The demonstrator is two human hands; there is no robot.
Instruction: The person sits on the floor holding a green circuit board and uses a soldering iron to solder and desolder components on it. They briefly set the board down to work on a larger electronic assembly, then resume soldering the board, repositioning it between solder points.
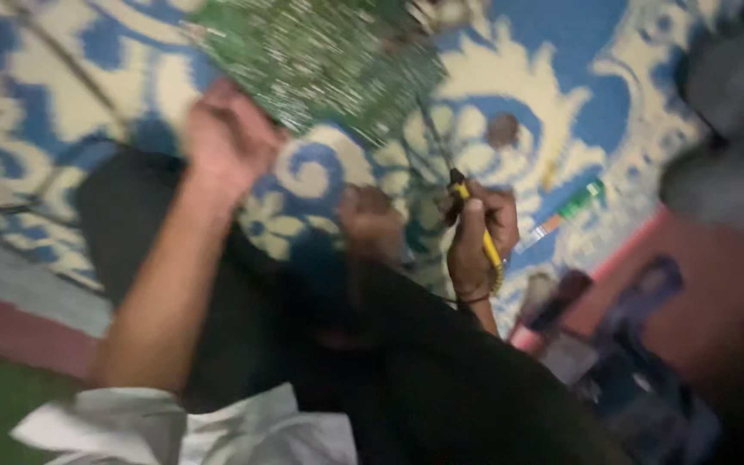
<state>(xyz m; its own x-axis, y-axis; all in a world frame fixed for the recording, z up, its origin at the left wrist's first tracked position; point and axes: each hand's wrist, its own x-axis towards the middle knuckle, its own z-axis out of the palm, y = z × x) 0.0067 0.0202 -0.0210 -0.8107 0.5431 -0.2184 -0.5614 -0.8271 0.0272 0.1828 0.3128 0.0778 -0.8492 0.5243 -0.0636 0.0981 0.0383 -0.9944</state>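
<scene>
Our left hand (226, 142) grips the green circuit board (320, 65) by its near edge, tilting it up so we can see it. Our right hand (480, 241) is curled tight around a yellow-handled tool (475, 224), tip pointing up at the board, above the blue patterned mat (561, 86).

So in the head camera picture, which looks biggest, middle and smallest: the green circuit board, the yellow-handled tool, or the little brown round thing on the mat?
1. Green circuit board, held by the left hand.
2. Yellow-handled tool, in the right hand.
3. Brown round thing.
The board sits nearer the camera, so it may look extra big.
</scene>
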